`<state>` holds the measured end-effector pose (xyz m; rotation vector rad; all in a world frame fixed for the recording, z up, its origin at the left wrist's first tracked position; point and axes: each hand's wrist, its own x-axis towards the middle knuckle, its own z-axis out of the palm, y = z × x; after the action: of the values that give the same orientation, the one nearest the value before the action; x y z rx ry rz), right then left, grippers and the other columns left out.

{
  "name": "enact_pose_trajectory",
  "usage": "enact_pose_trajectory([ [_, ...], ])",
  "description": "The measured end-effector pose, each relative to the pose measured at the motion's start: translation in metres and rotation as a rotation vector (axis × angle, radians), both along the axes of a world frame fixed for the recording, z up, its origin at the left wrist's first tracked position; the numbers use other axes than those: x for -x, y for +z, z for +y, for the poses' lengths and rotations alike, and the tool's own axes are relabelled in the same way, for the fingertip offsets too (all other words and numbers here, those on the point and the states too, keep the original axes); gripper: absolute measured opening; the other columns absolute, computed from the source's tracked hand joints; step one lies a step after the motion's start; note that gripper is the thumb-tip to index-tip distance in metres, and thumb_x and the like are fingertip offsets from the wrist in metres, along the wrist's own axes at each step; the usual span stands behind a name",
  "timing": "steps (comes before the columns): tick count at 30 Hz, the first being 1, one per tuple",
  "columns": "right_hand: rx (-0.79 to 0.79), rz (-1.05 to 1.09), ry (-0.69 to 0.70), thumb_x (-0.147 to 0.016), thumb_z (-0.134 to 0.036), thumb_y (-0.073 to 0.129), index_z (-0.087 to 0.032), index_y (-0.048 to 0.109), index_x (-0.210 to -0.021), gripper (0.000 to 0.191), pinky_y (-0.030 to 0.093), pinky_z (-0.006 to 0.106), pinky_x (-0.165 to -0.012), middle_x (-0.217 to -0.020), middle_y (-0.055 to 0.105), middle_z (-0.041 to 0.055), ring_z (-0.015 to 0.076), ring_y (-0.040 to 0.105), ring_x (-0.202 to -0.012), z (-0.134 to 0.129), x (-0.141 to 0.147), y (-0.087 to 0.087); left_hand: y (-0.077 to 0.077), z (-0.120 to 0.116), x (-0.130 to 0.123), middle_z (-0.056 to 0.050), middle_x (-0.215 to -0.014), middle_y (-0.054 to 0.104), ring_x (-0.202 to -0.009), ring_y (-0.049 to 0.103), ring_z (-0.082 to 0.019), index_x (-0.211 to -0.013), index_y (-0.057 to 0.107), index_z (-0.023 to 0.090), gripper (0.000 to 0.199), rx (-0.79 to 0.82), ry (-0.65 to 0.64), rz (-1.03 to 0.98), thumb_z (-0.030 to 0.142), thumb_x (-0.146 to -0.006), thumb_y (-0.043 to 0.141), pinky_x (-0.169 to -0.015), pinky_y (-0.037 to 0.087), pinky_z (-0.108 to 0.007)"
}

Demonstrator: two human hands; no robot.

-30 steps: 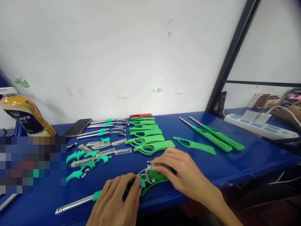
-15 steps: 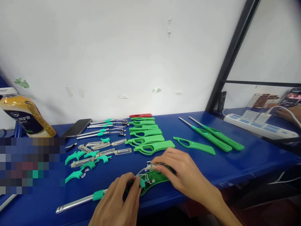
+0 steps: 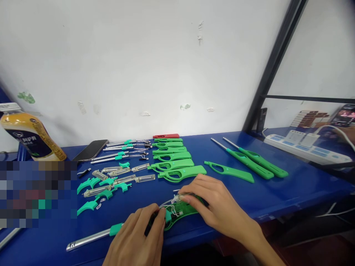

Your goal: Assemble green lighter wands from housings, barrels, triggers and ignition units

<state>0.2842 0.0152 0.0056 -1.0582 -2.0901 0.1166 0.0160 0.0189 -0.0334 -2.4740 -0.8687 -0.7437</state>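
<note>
A green lighter half-shell [image 3: 191,209] lies near the table's front edge, its inside facing up. White wires [image 3: 173,210] run over it. My left hand [image 3: 140,231] is closed, thumb and fingers pinching a teal trigger [image 3: 168,215] at the shell's left part. A metal lighter tube [image 3: 88,239] with a teal collar sticks out to the left beyond that hand. My right hand [image 3: 213,205] is closed on a clear fuel tank [image 3: 179,198] above the shell; its fingers cover most of the tank. The shell's right end is partly hidden under the right hand.
Several green shells [image 3: 183,172] form a column behind my hands. Loose clear tanks [image 3: 97,191], teal triggers [image 3: 88,207] and wired tubes [image 3: 108,159] lie left. Two whole lighters [image 3: 252,162] lie right. A bottle [image 3: 30,135], phone [image 3: 93,149] and power strip [image 3: 307,147] stand further out.
Both hands have stayed almost in place. The fuel tank in my right hand has shifted very slightly over the shell; the left hand keeps its pinch on the trigger.
</note>
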Motion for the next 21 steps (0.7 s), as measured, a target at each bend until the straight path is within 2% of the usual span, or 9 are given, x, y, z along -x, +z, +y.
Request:
enact_pose_trajectory([
  [3,0.03,0.004,0.007,-0.11,-0.024,0.062,-0.022,0.075,-0.107,0.014,0.048,0.033,-0.088,-0.1,0.082,0.0003,0.019,0.069,-0.089,-0.001,0.0,0.0,-0.001,0.001,-0.003,-0.008,-0.124,0.078,-0.108,0.079,-0.027,-0.143,0.063,0.026,0.039,-0.005,0.01,-0.006,0.023,-0.109,0.046,-0.09,0.067,-0.035],
  [7,0.089,-0.002,-0.001,-0.109,-0.025,0.062,-0.023,0.075,-0.105,0.014,0.048,0.034,-0.09,-0.1,0.079,0.0004,0.0191,0.068,-0.092,-0.002,-0.001,0.0,0.0,0.003,-0.008,-0.011,-0.124,0.076,-0.104,0.079,-0.026,-0.153,0.052,0.017,0.044,-0.037,0.041,0.008,0.025,-0.111,0.045,-0.088,0.067,-0.036],
  [11,0.136,-0.034,0.009,-0.111,-0.028,0.059,-0.024,0.077,-0.105,0.019,0.048,0.032,-0.087,-0.104,0.076,0.0016,0.0189,0.067,-0.096,-0.002,-0.003,0.001,0.005,0.002,-0.012,-0.012,-0.117,0.072,-0.1,0.076,-0.023,-0.144,0.058,0.016,0.038,0.004,-0.005,-0.004,0.016,-0.109,0.042,-0.083,0.066,-0.032],
  [15,0.167,-0.037,0.017,-0.112,-0.029,0.058,-0.024,0.078,-0.106,0.022,0.048,0.031,-0.086,-0.104,0.075,0.0015,0.018,0.067,-0.096,-0.001,-0.005,0.002,0.011,0.0,-0.015,-0.011,-0.113,0.068,-0.094,0.073,-0.021,-0.136,0.061,0.017,0.034,0.071,-0.009,-0.053,0.013,-0.108,0.043,-0.076,0.065,-0.03],
  [21,0.186,-0.067,0.025,-0.112,-0.031,0.058,-0.026,0.079,-0.109,0.021,0.047,0.031,-0.089,-0.107,0.075,0.0011,0.0181,0.067,-0.099,0.0,-0.007,0.0,0.011,0.0,-0.014,-0.011,-0.118,0.066,-0.1,0.071,-0.025,-0.133,0.064,0.019,0.032,0.072,-0.001,-0.067,0.014,-0.105,0.048,-0.08,0.065,-0.036],
])
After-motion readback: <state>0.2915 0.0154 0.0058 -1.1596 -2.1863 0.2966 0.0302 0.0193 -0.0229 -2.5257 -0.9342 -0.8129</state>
